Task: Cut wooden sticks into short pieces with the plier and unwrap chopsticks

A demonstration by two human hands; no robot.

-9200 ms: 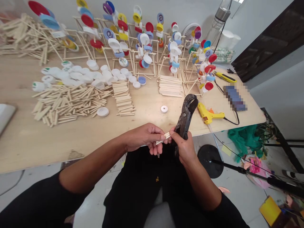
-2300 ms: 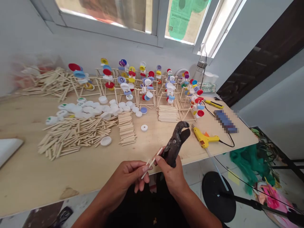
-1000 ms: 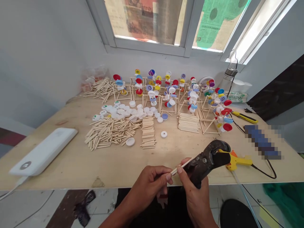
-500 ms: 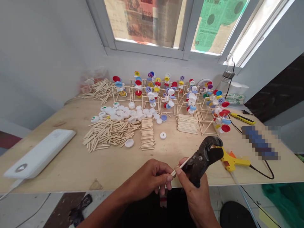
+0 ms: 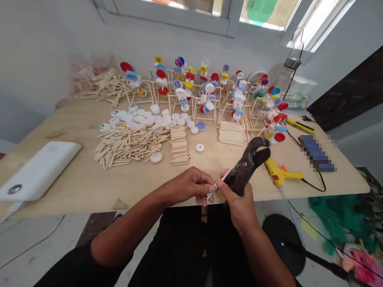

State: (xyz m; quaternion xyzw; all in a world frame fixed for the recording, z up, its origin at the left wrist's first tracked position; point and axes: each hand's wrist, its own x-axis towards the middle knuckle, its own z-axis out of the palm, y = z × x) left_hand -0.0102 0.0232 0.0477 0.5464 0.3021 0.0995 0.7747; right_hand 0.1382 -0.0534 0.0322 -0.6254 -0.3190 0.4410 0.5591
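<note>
My left hand (image 5: 191, 185) pinches a thin wooden stick (image 5: 220, 180) just above the near edge of the wooden table (image 5: 89, 185). My right hand (image 5: 237, 203) is wrapped round the handles of dark metal cutters (image 5: 247, 165) and its fingertips also touch the stick. The cutter jaws point up and to the right. Both hands meet over my lap in front of the table edge.
Piles of cut sticks (image 5: 128, 144) and a neat stack (image 5: 178, 145) lie mid-table, with white bottle caps (image 5: 143, 119) behind. Stick-and-cap models (image 5: 206, 89) line the back. A yellow glue gun (image 5: 279, 173), a white device (image 5: 36, 171) and a round black base (image 5: 283, 243) on the floor are nearby.
The view has tipped down, so the window is mostly out of sight. My hands stay together on the stick and cutters, now a little higher and further left in the view.
</note>
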